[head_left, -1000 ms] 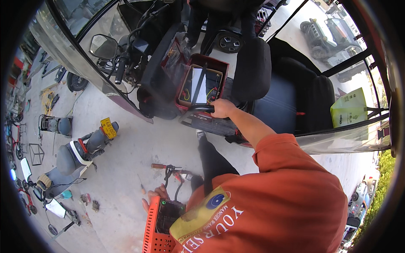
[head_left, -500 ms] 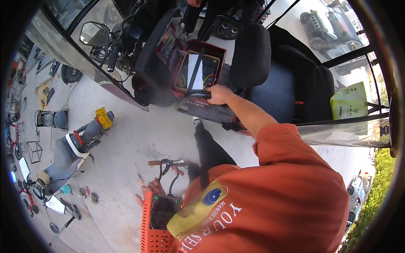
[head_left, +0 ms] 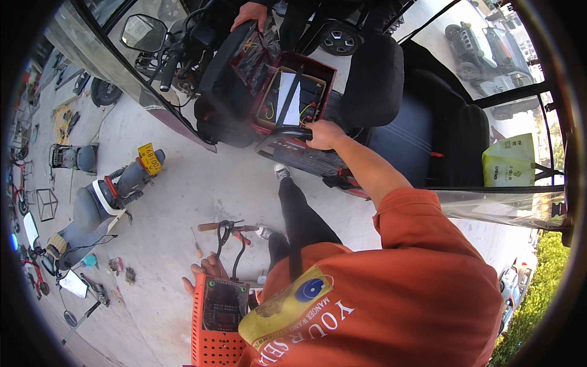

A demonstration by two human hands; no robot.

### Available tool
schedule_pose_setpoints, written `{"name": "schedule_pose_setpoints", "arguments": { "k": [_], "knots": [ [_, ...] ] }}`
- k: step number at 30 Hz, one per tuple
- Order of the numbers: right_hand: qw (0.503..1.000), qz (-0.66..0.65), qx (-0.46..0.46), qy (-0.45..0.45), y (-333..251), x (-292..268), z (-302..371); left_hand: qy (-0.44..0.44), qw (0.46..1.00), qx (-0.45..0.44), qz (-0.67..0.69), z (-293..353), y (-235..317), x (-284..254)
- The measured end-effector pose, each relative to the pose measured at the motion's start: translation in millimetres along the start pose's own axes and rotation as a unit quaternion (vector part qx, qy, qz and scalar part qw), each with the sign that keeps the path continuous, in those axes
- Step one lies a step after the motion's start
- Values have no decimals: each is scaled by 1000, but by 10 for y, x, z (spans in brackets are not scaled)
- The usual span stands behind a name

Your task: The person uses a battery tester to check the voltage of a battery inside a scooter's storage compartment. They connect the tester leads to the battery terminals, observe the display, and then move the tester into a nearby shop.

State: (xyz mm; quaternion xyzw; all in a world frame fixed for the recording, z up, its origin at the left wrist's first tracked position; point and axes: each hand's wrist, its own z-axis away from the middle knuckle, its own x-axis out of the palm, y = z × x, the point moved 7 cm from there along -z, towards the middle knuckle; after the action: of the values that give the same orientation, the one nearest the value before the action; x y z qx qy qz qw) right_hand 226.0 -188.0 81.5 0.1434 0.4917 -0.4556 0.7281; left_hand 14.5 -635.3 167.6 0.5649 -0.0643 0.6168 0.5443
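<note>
My right hand (head_left: 324,134) is closed round the black curved rail (head_left: 282,136) at the side of an enclosed three-wheeler's open seat box. Inside that red box (head_left: 330,72) sit dark batteries (head_left: 310,92) with yellow wires, a white sheet (head_left: 289,98) and a black strap. My left hand (head_left: 208,269) curls round the far end of an orange perforated metal case (head_left: 223,348) with a dark circuit panel; its palm is hidden. Black cables (head_left: 235,263) rise from the case to a red-handled clamp (head_left: 237,240) and a brown-handled piece (head_left: 208,227).
Another person's hand (head_left: 249,14) rests on the tilted black seat (head_left: 229,70). Right of the box are a black backrest (head_left: 373,79) and a bench with a yellow-green bag (head_left: 509,162). A grey scooter (head_left: 92,211) stands left, with loose parts (head_left: 119,266) on the concrete floor.
The other person's hand has come down onto the top of the tilted seat. My left hand and the orange case have shifted slightly left and up; my right hand keeps its hold on the rail.
</note>
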Motion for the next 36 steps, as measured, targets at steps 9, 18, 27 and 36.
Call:
{"name": "schedule_pose_setpoints", "arguments": {
  "k": [9, 18, 27, 36],
  "knots": [
    [1000, -8, 9, -24, 13, 18, -18, 25, 1000, -7, -14, -27, 27, 51],
    [1000, -26, -3, 2, 58, 9, -11, 46, 999, 10, -8, -29, 25, 253],
    [995, -39, -74, 62, -77, -60, -16, 14, 994, 92, 49, -53, 68, 318],
    [998, -47, -18, 36, -101, -131, 77, -133, 979, 105, 117, -46, -14, 282]
  ]
}}
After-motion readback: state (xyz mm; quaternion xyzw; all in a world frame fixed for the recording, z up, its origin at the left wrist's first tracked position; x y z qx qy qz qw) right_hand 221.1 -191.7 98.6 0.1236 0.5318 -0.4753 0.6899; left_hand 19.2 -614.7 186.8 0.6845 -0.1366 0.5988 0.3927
